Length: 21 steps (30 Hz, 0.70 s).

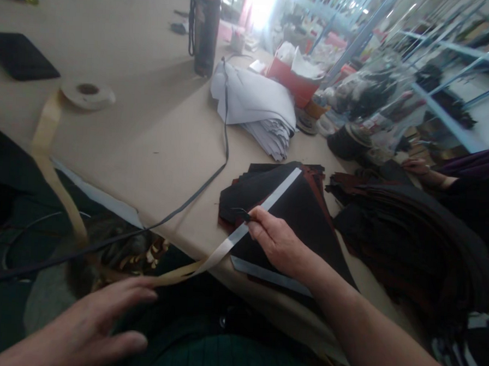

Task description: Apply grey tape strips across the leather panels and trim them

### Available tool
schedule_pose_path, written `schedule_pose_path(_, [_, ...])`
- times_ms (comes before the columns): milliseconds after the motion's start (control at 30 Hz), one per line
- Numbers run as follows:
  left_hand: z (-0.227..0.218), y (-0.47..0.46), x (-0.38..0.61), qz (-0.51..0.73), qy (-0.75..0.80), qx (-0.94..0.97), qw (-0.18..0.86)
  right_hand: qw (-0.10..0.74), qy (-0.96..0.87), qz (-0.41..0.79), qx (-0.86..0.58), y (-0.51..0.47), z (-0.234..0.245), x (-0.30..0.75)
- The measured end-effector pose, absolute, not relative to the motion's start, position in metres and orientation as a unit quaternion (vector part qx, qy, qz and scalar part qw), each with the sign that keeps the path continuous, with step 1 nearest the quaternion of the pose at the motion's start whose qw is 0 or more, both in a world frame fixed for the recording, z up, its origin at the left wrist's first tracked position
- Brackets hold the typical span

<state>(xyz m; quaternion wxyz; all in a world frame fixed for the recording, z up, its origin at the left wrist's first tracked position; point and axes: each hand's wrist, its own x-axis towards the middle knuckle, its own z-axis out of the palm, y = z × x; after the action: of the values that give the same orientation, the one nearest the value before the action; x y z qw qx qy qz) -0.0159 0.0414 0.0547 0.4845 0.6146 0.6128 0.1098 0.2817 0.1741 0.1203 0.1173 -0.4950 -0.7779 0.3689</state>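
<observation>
My right hand [275, 240] is closed around a small dark tool with a thin pointed tip [243, 213]; its exact kind is unclear. Under that hand a pale strip of tape [283, 189] lies slantwise across a stack of black and dark-red fabric pieces [308, 224]. A second pale strip [270, 275] runs along the stack's near edge. From the stack, the tape hangs as a yellowish backing ribbon [178, 273] past my left hand [93, 325]. That hand has its thumb and fingers apart, its fingertips close to the ribbon; whether they touch is unclear.
A tape roll [88, 95] lies on the table [149, 123], its ribbon drooping over the edge. A black cord [199, 190] crosses the table. Behind are white sheets [257, 96], a dark flask [206, 31] and a red container [293, 79]. At right, another person's hand [416, 166] is beside a dark fabric pile [406, 229].
</observation>
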Motion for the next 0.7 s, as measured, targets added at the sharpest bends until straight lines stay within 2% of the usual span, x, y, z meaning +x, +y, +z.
schedule_pose_path(33, [0.063, 0.053, 0.003, 0.103, 0.586, 0.62, 0.512, 0.134, -0.778, 0.375, -0.486, 0.17, 0.12, 0.284])
schedule_pose_path(167, [0.09, 0.094, 0.075, 0.161, 0.597, 0.651, 0.442, 0.165, -0.775, 0.382, -0.476, 0.155, 0.111, 0.286])
schedule_pose_path(300, [0.104, 0.121, 0.108, 0.035, 0.625, 0.709, 0.325, 0.162, -0.731, 0.428, -0.506, 0.148, 0.099, 0.284])
schedule_pose_path(400, [0.115, 0.136, 0.118, -0.061, 0.63, 0.72, 0.286, 0.157, -0.719, 0.438, -0.516, 0.149, 0.094, 0.284])
schedule_pose_path(700, [0.111, 0.15, 0.12, -0.099, 0.614, 0.733, 0.277, 0.122, -0.748, 0.402, -0.513, 0.15, 0.09, 0.283])
